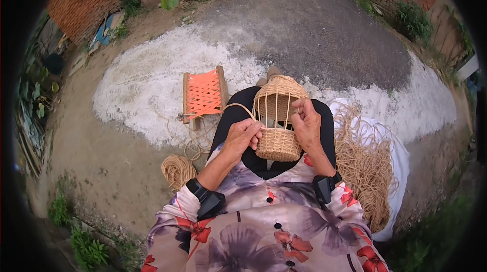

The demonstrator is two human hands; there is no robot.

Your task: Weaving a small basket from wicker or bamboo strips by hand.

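Note:
A partly woven straw basket [278,144] rests in my lap between my thighs. Bare upright stakes [274,107] cross the open gap between its woven near part and its woven far part [279,85]. At the left edge of the gap, my left hand [244,135] pinches a straw cord [240,104] against the weave. The cord loops up over that hand and off to the left. On the right side, my right hand [306,125] has its fingers curled together beside the rightmost stake. What lies between those fingertips is too small to make out.
A low wooden stool [204,94] with an orange woven seat stands at the left. Near it lies a coil of cord [178,171], with loose strands trailing. A large tangled heap of cord [362,155] covers a white cloth [401,170] at my right.

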